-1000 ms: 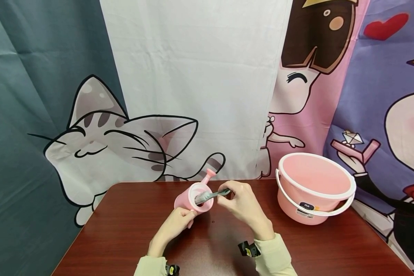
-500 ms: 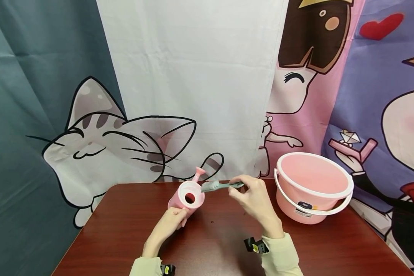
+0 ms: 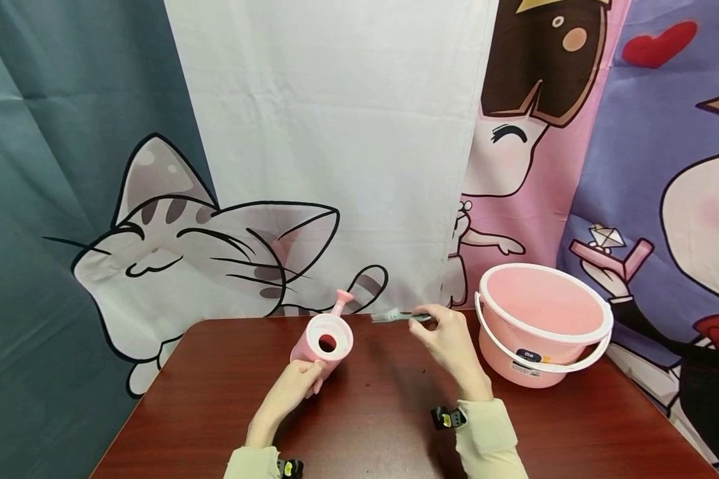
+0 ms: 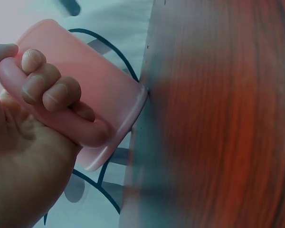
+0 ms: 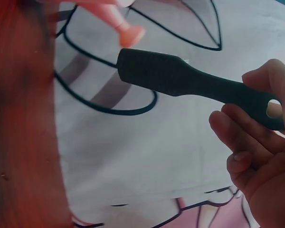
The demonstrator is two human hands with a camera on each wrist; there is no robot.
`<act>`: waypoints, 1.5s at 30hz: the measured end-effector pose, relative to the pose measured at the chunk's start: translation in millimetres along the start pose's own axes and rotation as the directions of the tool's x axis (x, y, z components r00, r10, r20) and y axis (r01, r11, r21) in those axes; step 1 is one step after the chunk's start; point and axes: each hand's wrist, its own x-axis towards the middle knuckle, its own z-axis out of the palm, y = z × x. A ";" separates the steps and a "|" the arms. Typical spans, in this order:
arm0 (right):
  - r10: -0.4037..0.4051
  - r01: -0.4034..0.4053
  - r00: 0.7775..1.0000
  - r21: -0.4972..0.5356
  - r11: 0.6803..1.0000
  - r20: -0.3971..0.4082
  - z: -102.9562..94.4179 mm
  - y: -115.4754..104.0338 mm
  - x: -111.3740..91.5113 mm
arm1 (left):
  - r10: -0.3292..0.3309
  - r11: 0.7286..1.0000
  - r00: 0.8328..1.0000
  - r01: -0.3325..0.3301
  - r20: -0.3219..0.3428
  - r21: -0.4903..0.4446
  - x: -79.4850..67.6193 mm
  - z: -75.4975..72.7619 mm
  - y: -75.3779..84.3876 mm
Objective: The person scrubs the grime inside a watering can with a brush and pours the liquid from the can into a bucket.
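Observation:
A pink watering can (image 3: 311, 356) is tilted with its mouth facing me, its spout (image 3: 340, 302) pointing up and away. My left hand (image 3: 289, 389) grips it at the near side. In the left wrist view those fingers curl round the can's loop handle (image 4: 61, 124). To the right, my right hand (image 3: 452, 342) pinches a scrubbing brush (image 3: 389, 315) by the handle end, bristles upward, apart from the can. The right wrist view shows the brush's dark green back (image 5: 152, 71) and a hole at its handle end, held between thumb and fingers.
A pink bucket (image 3: 530, 356) with a white rim and lowered white handle stands on the right of the dark red wooden table (image 3: 368, 432). Directly behind the table hangs a cartoon-printed curtain (image 3: 335, 133).
My right hand has drawn the brush out of the watering can's mouth and moved it right. The left hand has shifted the can slightly left, still gripping it.

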 end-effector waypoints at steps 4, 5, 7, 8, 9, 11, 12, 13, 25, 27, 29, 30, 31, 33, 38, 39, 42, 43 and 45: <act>0.046 -0.046 0.999 -0.016 0.999 0.017 9.9 10.5 -2.5 | -0.012 1.000 1.000 0.012 0.008 -0.018 0.2 -1.8 0.0; 0.059 -0.058 0.998 -0.023 0.998 0.020 12.3 12.8 -3.3 | -0.013 0.999 1.000 0.013 0.012 -0.031 0.3 -2.4 -0.2; 0.084 -0.083 0.996 -0.042 0.996 0.023 17.0 17.5 -5.1 | -0.009 0.999 1.000 0.010 0.013 -0.051 0.4 -3.4 -1.6; 0.095 -0.094 0.995 -0.050 0.994 0.022 19.3 19.8 -6.1 | -0.006 0.998 1.000 0.007 0.011 -0.060 0.5 -3.9 -2.5; 0.106 -0.104 0.994 -0.060 0.993 0.022 21.7 22.4 -7.1 | 0.000 0.998 1.000 0.000 0.005 -0.065 0.6 -4.3 -3.6; 0.128 -0.126 0.992 -0.078 0.989 0.021 26.5 27.4 -9.5 | 0.013 0.997 1.000 -0.014 -0.010 -0.070 0.6 -4.8 -5.0; 0.139 -0.137 0.990 -0.084 0.987 0.019 28.7 29.7 -10.8 | 0.017 0.997 1.000 -0.018 -0.017 -0.070 0.5 -5.1 -5.8; 0.148 -0.146 0.989 -0.089 0.985 0.019 30.9 31.7 -12.1 | 0.017 0.997 1.000 -0.018 -0.022 -0.071 0.7 -5.2 -6.4; 0.232 -0.222 0.971 -0.138 0.965 0.060 50.1 46.5 -24.8 | 0.006 0.994 1.000 -0.008 -0.022 -0.105 -8.1 -9.9 13.4; 0.241 -0.229 0.968 -0.142 0.963 0.075 52.3 46.9 -26.1 | 0.012 0.993 1.000 -0.013 -0.014 -0.116 -11.7 -12.2 21.3; 0.241 -0.226 0.967 -0.151 0.962 0.089 54.6 47.7 -27.3 | 0.021 0.992 1.000 -0.023 -0.014 -0.128 -13.9 -13.9 25.6; 0.243 -0.227 0.965 -0.155 0.962 0.096 55.8 48.1 -27.9 | 0.022 0.991 1.000 -0.024 -0.016 -0.130 -14.2 -14.2 25.8; 0.245 -0.228 0.964 -0.158 0.961 0.100 56.8 48.2 -28.4 | 0.020 0.991 1.000 -0.023 -0.018 -0.134 -14.4 -14.5 25.6; 0.259 -0.238 0.959 -0.170 0.956 0.112 58.9 48.1 -29.3 | 0.017 0.990 0.999 -0.022 -0.036 -0.139 -13.8 -14.3 23.3; 0.295 -0.256 0.941 -0.220 0.941 0.166 64.7 46.9 -31.1 | 0.001 0.991 0.997 -0.011 -0.076 -0.133 -6.2 -11.4 -0.5; 0.302 -0.257 0.935 -0.231 0.938 0.185 65.8 46.7 -31.7 | -0.002 0.991 0.997 -0.009 -0.079 -0.135 -5.6 -11.1 -2.2; 0.326 -0.265 0.911 -0.249 0.932 0.251 68.5 45.2 -34.1 | -0.004 0.989 0.998 -0.005 -0.062 -0.146 -6.9 -11.9 2.0; 0.338 -0.272 0.899 -0.250 0.929 0.277 69.3 44.6 -34.9 | -0.008 0.989 0.998 -0.001 -0.058 -0.147 -7.2 -12.0 3.6; 0.355 -0.280 0.877 -0.255 0.925 0.323 70.5 43.0 -36.4 | -0.031 0.989 0.998 0.023 -0.055 -0.146 -7.0 -12.1 5.7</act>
